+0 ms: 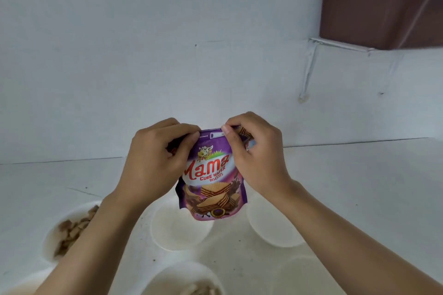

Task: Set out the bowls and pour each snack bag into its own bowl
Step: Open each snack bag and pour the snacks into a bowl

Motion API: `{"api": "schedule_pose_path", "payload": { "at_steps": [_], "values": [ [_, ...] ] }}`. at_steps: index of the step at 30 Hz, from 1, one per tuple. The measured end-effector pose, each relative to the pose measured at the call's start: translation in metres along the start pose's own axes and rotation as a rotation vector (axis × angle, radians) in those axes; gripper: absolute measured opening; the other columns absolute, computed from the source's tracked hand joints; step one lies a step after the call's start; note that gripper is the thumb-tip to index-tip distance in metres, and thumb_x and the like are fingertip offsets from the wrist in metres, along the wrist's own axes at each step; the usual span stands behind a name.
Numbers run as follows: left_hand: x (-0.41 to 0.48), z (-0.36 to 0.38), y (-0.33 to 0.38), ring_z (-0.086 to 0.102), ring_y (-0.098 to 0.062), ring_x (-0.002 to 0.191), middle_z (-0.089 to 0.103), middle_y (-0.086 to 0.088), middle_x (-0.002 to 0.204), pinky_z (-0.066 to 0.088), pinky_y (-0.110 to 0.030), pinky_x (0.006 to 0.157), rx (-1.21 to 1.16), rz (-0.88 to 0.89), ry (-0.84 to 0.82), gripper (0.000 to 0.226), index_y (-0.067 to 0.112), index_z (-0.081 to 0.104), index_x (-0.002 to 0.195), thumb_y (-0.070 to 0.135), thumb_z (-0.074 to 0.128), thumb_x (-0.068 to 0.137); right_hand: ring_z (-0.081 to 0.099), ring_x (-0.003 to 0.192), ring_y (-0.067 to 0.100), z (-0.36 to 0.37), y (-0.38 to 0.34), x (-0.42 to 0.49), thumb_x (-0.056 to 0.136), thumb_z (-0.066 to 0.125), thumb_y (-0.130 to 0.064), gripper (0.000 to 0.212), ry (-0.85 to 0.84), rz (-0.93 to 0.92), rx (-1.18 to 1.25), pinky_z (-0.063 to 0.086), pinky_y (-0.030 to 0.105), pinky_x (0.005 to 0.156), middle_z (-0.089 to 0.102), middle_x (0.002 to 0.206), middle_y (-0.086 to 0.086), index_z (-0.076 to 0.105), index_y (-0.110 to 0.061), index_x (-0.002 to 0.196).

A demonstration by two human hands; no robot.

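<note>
As our left hand (pixel 155 160) and right hand (pixel 256 153) each pinch a top corner of the wafer bag (pixel 211 189) with curled fingers, the bag hangs upright between them, long axis vertical, its top edge apparently unopened. Directly beneath its bottom lies the empty middle bowl (pixel 172 227) on the counter (pixel 359 187), so we judge tearing comes before tipping.
</note>
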State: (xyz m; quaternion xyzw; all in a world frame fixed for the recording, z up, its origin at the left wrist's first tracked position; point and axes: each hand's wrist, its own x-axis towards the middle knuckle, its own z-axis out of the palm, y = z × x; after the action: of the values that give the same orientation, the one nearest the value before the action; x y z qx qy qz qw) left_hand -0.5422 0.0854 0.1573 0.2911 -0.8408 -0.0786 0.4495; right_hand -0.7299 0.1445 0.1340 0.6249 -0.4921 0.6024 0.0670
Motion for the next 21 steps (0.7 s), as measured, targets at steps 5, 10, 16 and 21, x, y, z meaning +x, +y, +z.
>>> {"api": "schedule_pose_path", "payload": {
  "at_steps": [5, 10, 16, 21],
  "values": [
    [-0.015, 0.052, 0.071, 0.067, -0.007, 0.089, 0.069, 0.012, 0.09, 0.059, -0.032, 0.064, -0.04, -0.053, -0.003, 0.027, 0.018, 0.075, 0.103, 0.035, 0.057, 0.093, 0.067, 0.097, 0.009, -0.083, 0.028, -0.023, 0.092, 0.066, -0.034, 0.029, -0.039, -0.012, 0.024, 0.055, 0.01, 0.072, 0.071, 0.102, -0.002, 0.067, -0.008, 0.105],
    [-0.021, 0.091, 0.131, 0.067, -0.009, 0.088, 0.07, 0.01, 0.09, 0.059, -0.039, 0.065, -0.076, -0.085, -0.018, 0.029, 0.016, 0.076, 0.102, 0.036, 0.057, 0.093, 0.066, 0.095, 0.007, -0.151, 0.042, -0.039, 0.093, 0.066, -0.031, 0.026, -0.082, -0.029, -0.026, 0.052, 0.007, 0.069, 0.07, 0.098, 0.0, 0.066, -0.007, 0.101],
    [-0.024, 0.126, 0.179, 0.066, -0.007, 0.083, 0.072, 0.009, 0.088, 0.058, -0.039, 0.066, -0.113, -0.097, -0.058, 0.023, 0.018, 0.077, 0.098, 0.033, 0.06, 0.093, 0.064, 0.089, 0.001, -0.212, 0.051, -0.056, 0.093, 0.067, -0.026, 0.023, -0.057, -0.03, -0.069, 0.049, 0.005, 0.069, 0.069, 0.095, 0.001, 0.067, -0.004, 0.097],
    [-0.03, 0.161, 0.207, 0.065, -0.008, 0.084, 0.074, 0.008, 0.089, 0.057, -0.039, 0.068, -0.151, -0.117, -0.103, 0.011, 0.019, 0.077, 0.097, 0.02, 0.067, 0.095, 0.067, 0.087, 0.01, -0.245, 0.064, -0.077, 0.091, 0.068, -0.025, 0.019, -0.021, 0.028, -0.147, 0.054, 0.01, 0.069, 0.069, 0.094, 0.0, 0.065, -0.007, 0.097]
  ]
}}
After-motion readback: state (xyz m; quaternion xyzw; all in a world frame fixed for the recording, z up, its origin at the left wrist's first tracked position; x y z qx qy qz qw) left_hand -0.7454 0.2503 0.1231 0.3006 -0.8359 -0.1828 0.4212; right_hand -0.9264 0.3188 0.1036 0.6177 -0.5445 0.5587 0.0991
